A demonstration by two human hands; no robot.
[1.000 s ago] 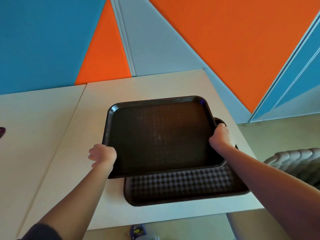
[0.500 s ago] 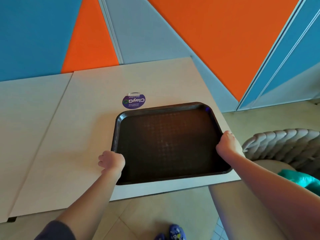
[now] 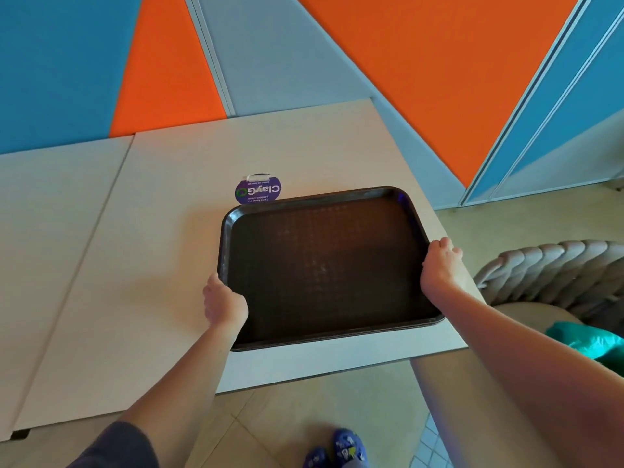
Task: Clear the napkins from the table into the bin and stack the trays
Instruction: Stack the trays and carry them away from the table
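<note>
Left grip [image 3: 224,304]: I am holding the left rim of the top tray [image 3: 324,265], fingers curled over its edge. Right grip [image 3: 439,265]: I am holding the right rim likewise.

Trays: sitting at centre frame on the worktop [image 3: 152,265], near its front edge; a second rim is showing just under the top tray at lower right, so I am judging the stack as made or nearly seated.

Napkins: none showing on the worktop; bin not in view, so I am judging that part done.

Round purple label [image 3: 258,190]: lying just beyond the tray's far edge.

Padded chair [image 3: 557,275]: standing at right of frame.
</note>
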